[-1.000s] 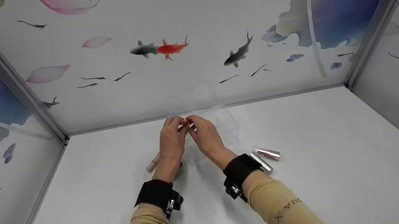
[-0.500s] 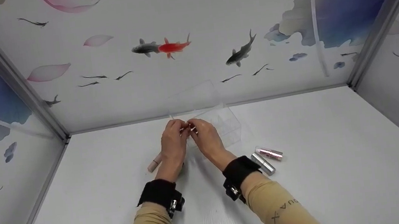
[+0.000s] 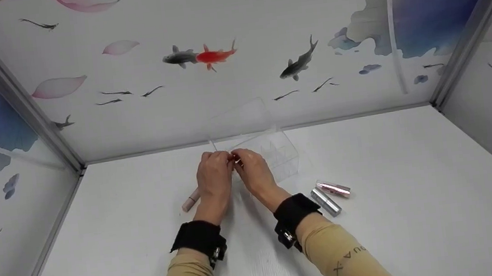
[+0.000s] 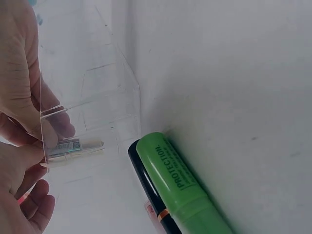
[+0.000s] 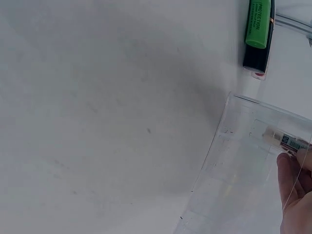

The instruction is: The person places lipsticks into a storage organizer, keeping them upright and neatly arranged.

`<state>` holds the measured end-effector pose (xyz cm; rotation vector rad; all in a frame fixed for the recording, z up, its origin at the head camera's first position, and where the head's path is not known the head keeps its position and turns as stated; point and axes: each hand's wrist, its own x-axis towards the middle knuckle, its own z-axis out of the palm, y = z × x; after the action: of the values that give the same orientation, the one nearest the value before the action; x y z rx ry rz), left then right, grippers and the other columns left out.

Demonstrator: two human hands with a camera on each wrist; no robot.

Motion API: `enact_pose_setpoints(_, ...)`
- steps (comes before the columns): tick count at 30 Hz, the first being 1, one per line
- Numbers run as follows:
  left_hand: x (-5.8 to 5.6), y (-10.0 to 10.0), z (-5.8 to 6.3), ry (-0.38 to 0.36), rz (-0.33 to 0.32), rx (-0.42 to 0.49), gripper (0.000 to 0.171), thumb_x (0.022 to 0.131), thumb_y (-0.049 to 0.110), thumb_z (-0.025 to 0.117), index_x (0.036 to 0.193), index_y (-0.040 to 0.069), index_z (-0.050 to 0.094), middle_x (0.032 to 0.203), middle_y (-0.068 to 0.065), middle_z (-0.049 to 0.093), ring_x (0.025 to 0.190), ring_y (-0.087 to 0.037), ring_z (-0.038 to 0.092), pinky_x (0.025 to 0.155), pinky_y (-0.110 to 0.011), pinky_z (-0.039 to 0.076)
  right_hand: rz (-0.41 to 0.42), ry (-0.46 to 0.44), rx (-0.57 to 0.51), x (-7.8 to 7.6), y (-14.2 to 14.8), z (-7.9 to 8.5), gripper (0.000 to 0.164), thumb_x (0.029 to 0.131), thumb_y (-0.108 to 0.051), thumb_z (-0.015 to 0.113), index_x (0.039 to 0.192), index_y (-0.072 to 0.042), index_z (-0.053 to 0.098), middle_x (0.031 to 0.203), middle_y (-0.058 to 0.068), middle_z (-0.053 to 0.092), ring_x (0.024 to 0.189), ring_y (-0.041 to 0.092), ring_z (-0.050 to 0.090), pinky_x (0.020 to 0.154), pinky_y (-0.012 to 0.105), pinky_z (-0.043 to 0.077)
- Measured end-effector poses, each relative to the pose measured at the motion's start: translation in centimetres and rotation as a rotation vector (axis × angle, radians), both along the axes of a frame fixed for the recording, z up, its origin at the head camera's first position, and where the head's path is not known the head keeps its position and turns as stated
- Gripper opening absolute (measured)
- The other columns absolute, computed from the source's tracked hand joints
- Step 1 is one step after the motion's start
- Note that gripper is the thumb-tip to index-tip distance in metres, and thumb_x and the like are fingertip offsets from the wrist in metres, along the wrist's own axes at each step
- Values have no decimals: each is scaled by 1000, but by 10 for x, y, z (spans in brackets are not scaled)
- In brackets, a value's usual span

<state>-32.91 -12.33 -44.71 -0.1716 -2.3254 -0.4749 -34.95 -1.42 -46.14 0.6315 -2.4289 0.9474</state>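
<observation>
In the head view my left hand (image 3: 214, 176) and right hand (image 3: 254, 169) meet over the near left part of a clear plastic box (image 3: 286, 156). Fingertips of both hands pinch a small lipstick tube (image 4: 80, 145) with a printed label and a pale end. Through the clear wall, the tube appears lengthwise at a compartment; whether it touches the floor there, I cannot tell. The right wrist view shows my right fingers at the labelled end of the same tube (image 5: 282, 139). Just outside the box lie a green tube marked PROTECTION (image 4: 170, 170) and a black tube (image 4: 146, 178) with a gold band.
A pinkish-beige tube (image 3: 190, 200) lies left of my left hand, partly hidden. Right of my right wrist are a silver tube (image 3: 326, 202) and a shiny pink tube (image 3: 334, 189). The box's clear lid (image 3: 239, 115) stands raised near the back wall.
Both hands have come slightly lower and nearer in the head view, and the left hand has turned so its knuckles face up more. The green tube is now hidden behind the left wrist there.
</observation>
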Motion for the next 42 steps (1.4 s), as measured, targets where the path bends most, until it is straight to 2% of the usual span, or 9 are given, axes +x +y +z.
enact_pose_setpoints(10, -1, 3, 2, -24, 32, -63, 5, 82, 3, 77, 80, 7, 78, 77, -7, 77, 79, -25, 69, 70, -33, 57, -11, 46, -2, 0, -1, -3, 14, 89, 4, 68, 102, -1, 70, 95, 13, 73, 86, 24, 71, 77, 33, 59)
enact_pose_setpoints(17, -2, 8, 1, -71, 74, -80, 4, 82, 3, 77, 78, 4, 77, 74, -9, 75, 76, -26, 69, 65, -35, 58, -31, 9, 24, 2, -2, -2, 11, 90, 3, 67, 99, -2, 71, 93, 12, 73, 85, 23, 69, 77, 32, 58)
enact_pose_setpoints(21, 0, 9, 2, -87, 76, -69, 5, 82, 1, 75, 78, 3, 76, 74, -10, 74, 74, -27, 70, 63, -36, 59, -20, -15, 50, 2, -1, -1, 11, 91, 2, 66, 100, -2, 70, 93, 12, 72, 86, 24, 69, 78, 34, 58)
enact_pose_setpoints(23, 1, 9, 2, -81, 80, -94, 6, 83, 1, 74, 78, 3, 75, 74, -9, 74, 75, -26, 70, 63, -35, 59, -8, -19, 68, 3, 0, 0, 14, 91, 3, 66, 103, -2, 69, 95, 12, 73, 88, 24, 70, 79, 34, 58)
enact_pose_setpoints(28, 3, 8, 2, -81, 75, -116, 6, 85, 2, 72, 80, 4, 74, 78, -8, 75, 77, -27, 69, 65, -34, 59, 32, -17, 105, 4, 2, 2, 20, 90, 4, 66, 110, 0, 68, 101, 14, 73, 92, 26, 71, 82, 34, 59)
enact_pose_setpoints(31, 4, 9, 3, -90, 62, -88, 7, 86, 2, 71, 80, 4, 75, 79, -8, 75, 76, -27, 69, 63, -36, 59, 38, -10, 138, 5, 4, 5, 21, 90, 3, 67, 110, 1, 67, 102, 15, 73, 94, 27, 71, 83, 35, 59)
enact_pose_setpoints(36, 7, 7, 5, -56, 52, -97, 7, 84, 4, 71, 78, 5, 75, 77, -7, 74, 73, -27, 70, 60, -38, 58, 50, -48, 209, 9, 13, 12, 24, 90, 3, 68, 113, 3, 66, 108, 18, 71, 103, 31, 69, 90, 39, 57)
enact_pose_setpoints(42, 14, 5, 7, -31, 27, -117, 5, 83, 6, 75, 87, 7, 78, 88, -5, 78, 80, -25, 72, 66, -37, 58, 91, -86, 258, 14, 31, 18, 22, 90, -1, 68, 111, 4, 67, 109, 21, 70, 105, 37, 67, 91, 45, 56)
